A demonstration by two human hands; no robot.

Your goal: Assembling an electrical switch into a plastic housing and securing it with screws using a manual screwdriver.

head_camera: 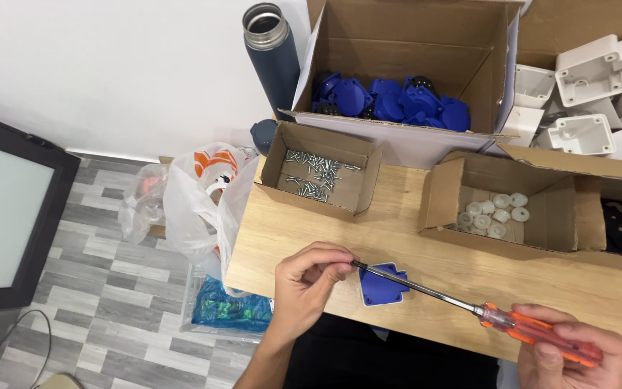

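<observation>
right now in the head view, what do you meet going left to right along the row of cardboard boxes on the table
box of screws → box of blue plastic parts → box of white round pieces → box of white housings

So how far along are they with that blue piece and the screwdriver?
Early, it seems. One blue plastic part lies on the wooden table, taken from the box of blue parts. In hand: the left hand pinches at the tip of the orange-handled screwdriver, which the right hand grips. Still waiting: screws, white round pieces and white housings.
</observation>
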